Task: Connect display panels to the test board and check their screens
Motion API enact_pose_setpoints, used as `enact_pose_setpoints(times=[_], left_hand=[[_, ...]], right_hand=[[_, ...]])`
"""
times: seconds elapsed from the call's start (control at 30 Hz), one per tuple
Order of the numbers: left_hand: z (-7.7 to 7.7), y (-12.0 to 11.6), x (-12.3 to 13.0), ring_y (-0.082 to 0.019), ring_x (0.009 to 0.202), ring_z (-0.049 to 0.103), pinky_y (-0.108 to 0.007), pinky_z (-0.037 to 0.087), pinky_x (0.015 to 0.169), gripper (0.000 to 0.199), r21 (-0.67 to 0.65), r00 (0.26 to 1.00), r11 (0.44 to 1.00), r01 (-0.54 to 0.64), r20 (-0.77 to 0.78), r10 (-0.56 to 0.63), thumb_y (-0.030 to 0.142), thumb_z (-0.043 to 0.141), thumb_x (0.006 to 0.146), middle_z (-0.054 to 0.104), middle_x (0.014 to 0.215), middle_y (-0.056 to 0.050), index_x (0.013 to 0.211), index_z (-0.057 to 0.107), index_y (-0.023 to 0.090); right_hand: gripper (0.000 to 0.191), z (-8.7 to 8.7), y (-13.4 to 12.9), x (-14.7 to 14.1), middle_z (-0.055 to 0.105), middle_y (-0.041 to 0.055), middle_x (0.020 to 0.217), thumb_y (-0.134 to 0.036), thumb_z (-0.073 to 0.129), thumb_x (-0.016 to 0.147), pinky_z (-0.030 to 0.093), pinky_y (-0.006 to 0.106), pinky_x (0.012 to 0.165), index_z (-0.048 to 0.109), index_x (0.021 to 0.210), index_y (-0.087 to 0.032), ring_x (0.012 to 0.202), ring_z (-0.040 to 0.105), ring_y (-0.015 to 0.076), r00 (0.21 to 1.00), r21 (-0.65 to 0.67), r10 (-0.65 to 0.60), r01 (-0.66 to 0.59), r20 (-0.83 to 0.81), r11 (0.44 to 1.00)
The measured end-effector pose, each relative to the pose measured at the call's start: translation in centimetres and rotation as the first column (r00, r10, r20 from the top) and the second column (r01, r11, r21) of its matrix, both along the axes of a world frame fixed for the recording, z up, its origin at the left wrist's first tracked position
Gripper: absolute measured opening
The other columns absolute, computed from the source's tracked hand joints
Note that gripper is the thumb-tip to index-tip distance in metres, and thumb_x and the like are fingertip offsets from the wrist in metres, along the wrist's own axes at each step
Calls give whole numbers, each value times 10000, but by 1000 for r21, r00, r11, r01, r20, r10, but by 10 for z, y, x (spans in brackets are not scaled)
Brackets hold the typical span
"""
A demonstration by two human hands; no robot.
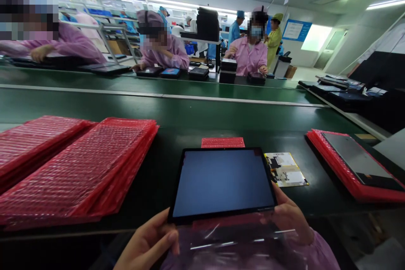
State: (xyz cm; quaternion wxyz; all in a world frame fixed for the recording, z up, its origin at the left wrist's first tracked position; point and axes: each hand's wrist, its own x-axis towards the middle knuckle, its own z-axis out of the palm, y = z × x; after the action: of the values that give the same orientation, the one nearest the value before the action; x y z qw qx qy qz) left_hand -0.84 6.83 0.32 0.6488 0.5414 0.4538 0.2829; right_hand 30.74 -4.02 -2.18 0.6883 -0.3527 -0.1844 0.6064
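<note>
A black-framed tablet (224, 183) with a lit grey-blue screen is held tilted above the near side of the dark green work surface. My left hand (150, 240) closes on its lower left corner, thumb in front. At the lower right edge, my right hand (292, 219) grips it with the thumb near the bezel and fingers partly hidden behind. A sheet of clear plastic film (234, 240) spreads between both hands below the tablet's near edge. Whether the film is still attached to the screen, I cannot tell. Part of a red bubble-wrap bag (223, 142) shows behind the tablet.
Stacks of red bubble-wrap bags (85, 168) lie at left. A battery pack (287, 169) sits beside the tablet's right edge. At right, a grey display panel (360, 158) rests on red bags. Across the bench, several co-workers in pink handle tablets; a black stack (228, 71) stands there.
</note>
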Motion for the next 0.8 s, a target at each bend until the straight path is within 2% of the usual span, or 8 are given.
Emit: enact_pose_setpoints(times=[0.1, 0.23, 0.4, 0.5, 0.63, 0.8], left_hand=[[-2, 3, 2, -149, 535, 540, -251, 409, 600, 575, 33, 999, 999, 29, -27, -28, 627, 738, 652, 629, 518, 24, 1016, 653, 191], [-3, 6, 5, -142, 541, 524, -243, 399, 601, 545, 37, 998, 998, 51, -50, -49, 644, 726, 652, 614, 519, 23, 919, 668, 172], [3, 8, 8, -130, 551, 502, -230, 389, 607, 475, 43, 995, 995, 92, -32, -91, 620, 724, 674, 600, 537, 22, 815, 679, 168], [6, 6, 9, -119, 550, 489, -221, 371, 599, 449, 54, 994, 992, 111, -6, -111, 594, 723, 696, 585, 545, 22, 778, 680, 155], [9, 1, 12, -117, 529, 482, -220, 348, 572, 475, 67, 986, 987, 145, 76, -150, 595, 721, 701, 571, 534, 14, 816, 695, 135], [9, -5, 15, -107, 518, 500, -210, 346, 554, 466, 41, 976, 989, 143, 158, -148, 576, 756, 676, 584, 588, -3, 776, 701, 124]], right_hand=[[575, 0, -2, 2, 760, 24, 943, -107, 725, 574, 560, 339, 547, 725, 1094, -355, 664, 699, 260, 1000, 43, 16, -17, 15, 999], [581, -1, -5, 6, 757, 21, 952, -129, 772, 600, 570, 339, 580, 709, 1124, -372, 675, 694, 251, 997, 31, 62, -63, 53, 998], [540, 2, -6, 1, 757, 22, 886, -191, 779, 590, 554, 317, 546, 724, 1094, -375, 617, 679, 237, 998, 19, 10, -12, 69, 1000], [550, -3, -11, 3, 746, 11, 792, -226, 804, 580, 551, 327, 558, 720, 1096, -394, 588, 670, 245, 997, -37, 25, -23, 69, 999], [565, -11, -18, 11, 739, 9, 784, -280, 817, 558, 559, 369, 598, 711, 1092, -430, 622, 662, 279, 997, -141, 26, -15, 75, 990], [621, -16, -26, 19, 717, 28, 791, -383, 759, 598, 585, 428, 663, 633, 1205, -418, 710, 651, 336, 988, -252, 16, 23, 151, 967]])
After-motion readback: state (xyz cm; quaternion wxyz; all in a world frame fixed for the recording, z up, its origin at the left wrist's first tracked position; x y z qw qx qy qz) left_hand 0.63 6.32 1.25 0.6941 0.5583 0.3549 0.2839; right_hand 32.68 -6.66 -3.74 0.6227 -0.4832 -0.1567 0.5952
